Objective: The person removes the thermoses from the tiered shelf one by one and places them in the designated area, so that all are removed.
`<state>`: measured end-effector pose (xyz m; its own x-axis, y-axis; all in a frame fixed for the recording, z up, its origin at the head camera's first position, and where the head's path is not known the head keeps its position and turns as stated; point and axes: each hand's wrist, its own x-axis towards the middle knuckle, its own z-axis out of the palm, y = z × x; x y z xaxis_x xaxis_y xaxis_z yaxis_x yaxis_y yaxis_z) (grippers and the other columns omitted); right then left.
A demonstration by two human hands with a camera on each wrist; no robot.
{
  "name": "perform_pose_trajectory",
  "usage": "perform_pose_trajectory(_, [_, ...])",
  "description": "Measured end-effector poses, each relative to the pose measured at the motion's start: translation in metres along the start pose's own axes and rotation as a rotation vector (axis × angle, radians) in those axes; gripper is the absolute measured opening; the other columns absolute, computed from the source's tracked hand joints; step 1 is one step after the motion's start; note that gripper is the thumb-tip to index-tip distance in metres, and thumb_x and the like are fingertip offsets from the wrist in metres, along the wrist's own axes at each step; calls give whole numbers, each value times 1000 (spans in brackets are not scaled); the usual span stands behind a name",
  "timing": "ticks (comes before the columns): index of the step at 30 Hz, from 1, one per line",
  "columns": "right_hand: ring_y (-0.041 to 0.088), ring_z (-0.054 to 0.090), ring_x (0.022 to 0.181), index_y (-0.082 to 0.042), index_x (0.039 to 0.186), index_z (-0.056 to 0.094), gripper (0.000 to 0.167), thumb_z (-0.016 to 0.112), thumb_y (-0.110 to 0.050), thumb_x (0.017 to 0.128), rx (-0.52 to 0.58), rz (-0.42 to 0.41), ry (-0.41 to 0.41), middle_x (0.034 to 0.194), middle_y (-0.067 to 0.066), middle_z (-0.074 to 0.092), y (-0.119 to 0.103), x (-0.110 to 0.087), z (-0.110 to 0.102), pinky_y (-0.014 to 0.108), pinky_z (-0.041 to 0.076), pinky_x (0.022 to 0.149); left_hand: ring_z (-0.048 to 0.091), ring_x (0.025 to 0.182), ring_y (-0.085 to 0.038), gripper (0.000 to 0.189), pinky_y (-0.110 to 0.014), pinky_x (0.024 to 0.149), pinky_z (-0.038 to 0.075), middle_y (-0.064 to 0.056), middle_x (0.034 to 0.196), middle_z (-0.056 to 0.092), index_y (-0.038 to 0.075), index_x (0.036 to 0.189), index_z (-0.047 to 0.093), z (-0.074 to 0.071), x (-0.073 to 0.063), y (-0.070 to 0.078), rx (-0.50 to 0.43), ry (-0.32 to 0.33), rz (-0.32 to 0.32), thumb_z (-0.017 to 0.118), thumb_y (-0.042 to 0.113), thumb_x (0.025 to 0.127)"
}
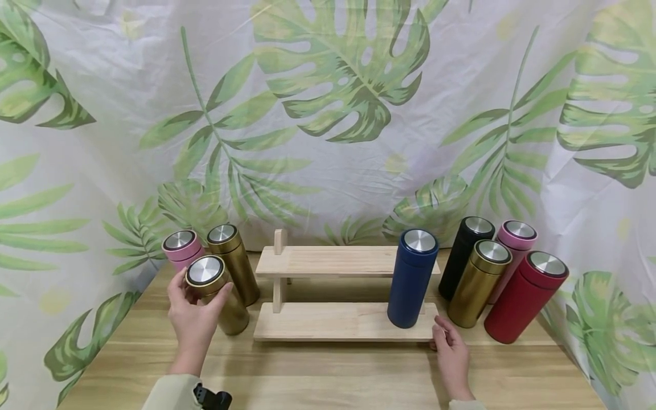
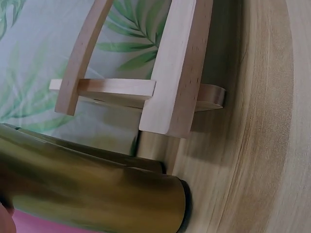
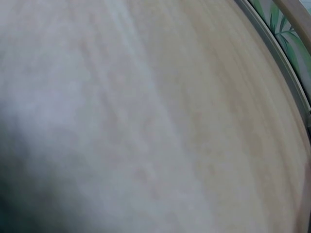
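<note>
In the head view my left hand (image 1: 197,319) grips the upper part of a gold thermos bottle (image 1: 233,319), with fingers and thumb around its sides. The same gold bottle (image 2: 97,189) lies across the lower left of the left wrist view, its base near the tabletop. My right hand (image 1: 453,353) is at the right end of the lower shelf of a two-tier wooden rack (image 1: 328,322), fingers loosely bent at the board's edge. Whether they press on it is hard to see. A blue thermos bottle (image 1: 410,285) stands on that lower shelf, near its right end.
Behind the held bottle stand a pink bottle (image 1: 179,245) and another gold bottle (image 1: 238,262). Right of the rack are black (image 1: 458,267), gold (image 1: 474,296), pink (image 1: 519,242) and red (image 1: 523,302) bottles. A leaf-patterned cloth (image 1: 348,188) hangs behind the wooden table (image 1: 328,376).
</note>
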<state>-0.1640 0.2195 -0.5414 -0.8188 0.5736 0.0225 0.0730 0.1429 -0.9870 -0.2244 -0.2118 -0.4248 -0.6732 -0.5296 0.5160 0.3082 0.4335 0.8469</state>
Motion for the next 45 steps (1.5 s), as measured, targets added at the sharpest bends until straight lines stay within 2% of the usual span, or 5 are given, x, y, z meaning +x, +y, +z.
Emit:
perform_pose_trajectory(22, [0, 54, 61, -2, 118, 60, 31, 55, -20, 93, 8, 2, 17, 83, -31, 55, 2, 0, 1, 13, 48, 58, 45, 110, -22, 88, -24, 90, 40, -13, 126, 44, 11, 139, 27, 1, 32, 2, 121, -192, -176, 81, 18, 70])
perform_pose_trajectory(26, [-1, 54, 61, -2, 118, 60, 31, 55, -20, 93, 17, 6, 13, 85, -32, 55, 1, 0, 2, 13, 48, 59, 36, 123, -23, 86, -35, 107, 29, -12, 131, 39, 8, 138, 33, 1, 28, 8, 60, -50, -36, 82, 13, 67])
perform_pose_trajectory(30, [0, 54, 61, -2, 119, 60, 32, 55, -20, 94, 6, -1, 20, 84, -28, 57, 0, 1, 1, 14, 48, 58, 34, 127, -27, 72, -35, 111, 24, -20, 130, 42, -4, 129, 44, 12, 18, 27, -38, 105, 286, 77, 5, 66])
perform_pose_trajectory(34, [2, 55, 61, 0, 119, 60, 32, 55, -19, 93, 10, -14, 28, 85, -23, 59, -2, 1, 0, 14, 48, 58, 39, 123, -36, 59, -36, 111, 27, -33, 120, 47, -16, 117, 48, 30, 1, 61, -128, 108, 538, 69, 0, 64])
perform_pose_trajectory(45, [2, 55, 60, 0, 117, 61, 31, 55, -19, 93, 7, -21, 26, 78, -26, 57, 1, 0, 0, 14, 48, 58, 46, 116, -33, 61, -25, 107, 33, -24, 120, 51, -10, 122, 48, 78, -44, 75, -237, -210, 576, 72, 0, 66])
